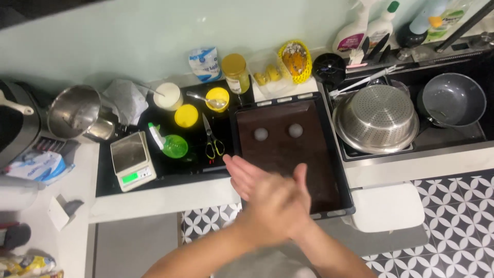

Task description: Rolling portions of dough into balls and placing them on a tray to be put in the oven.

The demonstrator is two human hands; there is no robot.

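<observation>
Now the bench carries a dark tray, with its long axis running from the person toward the wall. Two pale dough balls lie side by side at its far end. Over the near end both hands are pressed together palm to palm. The right hand lies on top, the left hand under it, fingers pointing up-left. Whether anything is in the grip, I cannot tell.
</observation>
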